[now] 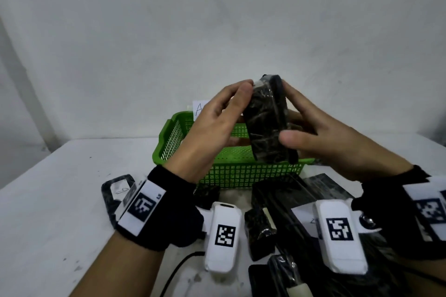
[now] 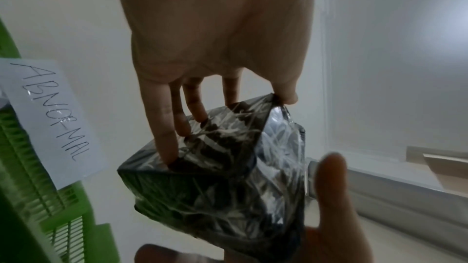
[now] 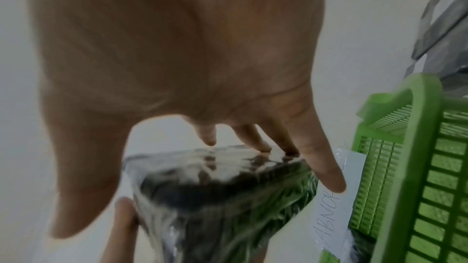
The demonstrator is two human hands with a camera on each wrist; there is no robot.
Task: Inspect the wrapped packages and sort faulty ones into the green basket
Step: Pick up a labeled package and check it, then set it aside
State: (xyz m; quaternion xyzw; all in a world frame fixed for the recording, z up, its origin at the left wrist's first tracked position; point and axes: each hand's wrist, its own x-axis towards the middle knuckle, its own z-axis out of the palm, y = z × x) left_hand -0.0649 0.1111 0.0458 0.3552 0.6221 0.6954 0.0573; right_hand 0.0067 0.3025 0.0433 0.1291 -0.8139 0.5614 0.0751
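Observation:
A black package wrapped in crinkled clear film stands upright in the air above the green basket. My left hand holds its left side, thumb near the top corner and fingers on the far face. My right hand holds the right side, thumb across the front. In the left wrist view my left hand has its fingertips on the package. In the right wrist view my right hand has its fingers on the package's top edge. The basket interior is partly hidden by my hands.
A paper label reading ABNORMAL is fixed to the basket's far rim. Several more black wrapped packages lie on the white table in front of the basket, one at the left. A black cable runs near the front edge.

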